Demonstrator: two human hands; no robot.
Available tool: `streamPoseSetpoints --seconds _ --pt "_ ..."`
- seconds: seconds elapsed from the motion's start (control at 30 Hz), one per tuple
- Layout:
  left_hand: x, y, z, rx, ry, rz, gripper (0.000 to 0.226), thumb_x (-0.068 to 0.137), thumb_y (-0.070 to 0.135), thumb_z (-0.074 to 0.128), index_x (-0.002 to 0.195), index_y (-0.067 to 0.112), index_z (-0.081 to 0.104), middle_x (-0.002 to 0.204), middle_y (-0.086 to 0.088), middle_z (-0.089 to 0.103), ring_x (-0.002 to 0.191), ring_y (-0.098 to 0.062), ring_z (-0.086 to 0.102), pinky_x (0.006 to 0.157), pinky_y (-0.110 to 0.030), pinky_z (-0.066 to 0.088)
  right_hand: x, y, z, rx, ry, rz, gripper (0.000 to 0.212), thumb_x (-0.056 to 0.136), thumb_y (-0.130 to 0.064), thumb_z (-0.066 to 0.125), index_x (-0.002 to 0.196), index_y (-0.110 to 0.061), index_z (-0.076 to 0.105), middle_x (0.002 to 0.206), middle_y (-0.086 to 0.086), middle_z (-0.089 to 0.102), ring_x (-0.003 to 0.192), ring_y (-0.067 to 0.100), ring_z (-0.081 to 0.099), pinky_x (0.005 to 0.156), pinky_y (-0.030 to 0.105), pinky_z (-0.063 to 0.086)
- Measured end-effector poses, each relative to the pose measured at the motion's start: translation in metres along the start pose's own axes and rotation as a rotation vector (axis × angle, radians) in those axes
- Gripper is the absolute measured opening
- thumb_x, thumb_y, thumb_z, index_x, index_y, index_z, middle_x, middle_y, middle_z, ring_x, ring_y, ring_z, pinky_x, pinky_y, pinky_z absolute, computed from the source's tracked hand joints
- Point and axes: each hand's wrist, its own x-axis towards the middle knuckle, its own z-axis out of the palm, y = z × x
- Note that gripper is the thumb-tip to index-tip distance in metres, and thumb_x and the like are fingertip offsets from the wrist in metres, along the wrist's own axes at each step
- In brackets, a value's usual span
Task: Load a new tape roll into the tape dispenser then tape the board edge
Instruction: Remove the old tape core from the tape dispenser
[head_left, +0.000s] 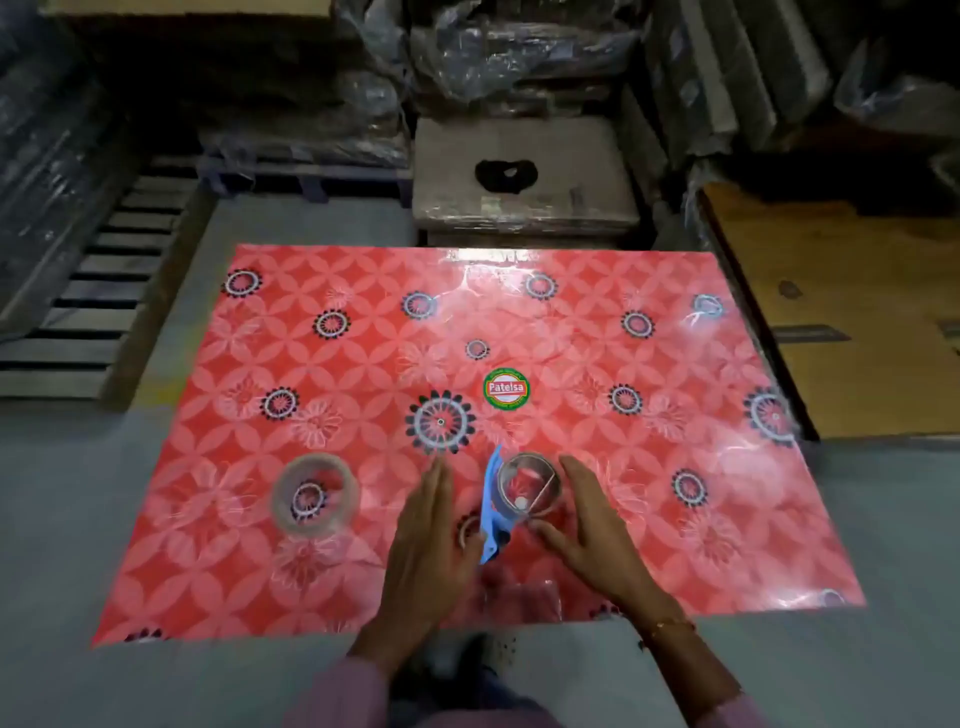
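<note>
Two hands (423, 545) (597, 535) flanking dispenser (511, 499), roll (314, 493) left

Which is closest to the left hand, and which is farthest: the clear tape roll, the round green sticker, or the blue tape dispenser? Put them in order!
From the left hand in the head view:
1. Blue tape dispenser: right beside the hand, between both hands.
2. Clear tape roll: off to the left on the red board.
3. Round green sticker: farther up the board, near its middle.
</note>
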Motion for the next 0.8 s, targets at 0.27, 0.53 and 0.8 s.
streamPoseSetpoints --seconds 0.27,0.53,0.8 --pt "-0.013 0.006 0.040 -0.103 -0.214 -0.235 0.096 0.086 0.064 0.059 0.158 0.030 0.005 0.166 0.010 0.016 0.149 -0.013 0.025 0.120 -0.040 0.029 0.013 0.008 0.006 0.027 -0.058 -0.104 0.088 0.083 -0.034 0.076 0.153 -0.030 0.022 0.154 -0.015 0.031 0.139 0.006 0.037 0.107 0.024 0.039" --pt "0.000 -0.004 0.027 -0.195 -0.090 -0.287 0.064 0.087 0.013 0.070 0.145 0.022 0.047 0.136 0.007 0.056 0.123 -0.013 0.053 0.103 -0.030 0.043 0.026 0.009 0.015 0.072 -0.047 -0.153 0.076 0.089 -0.043 0.065 0.152 -0.022 0.028 0.150 -0.010 0.037 0.133 0.004 0.040 0.104 0.014 0.038" --pt "0.046 -0.019 -0.007 -0.295 -0.012 -0.291 0.051 0.081 0.002 0.061 0.131 0.015 0.059 0.120 0.006 0.060 0.107 -0.003 0.057 0.087 -0.005 0.039 0.060 0.005 0.024 0.108 -0.038 -0.220 0.084 0.085 -0.034 0.075 0.153 -0.021 0.027 0.151 -0.005 0.039 0.137 0.010 0.043 0.104 0.031 0.047"
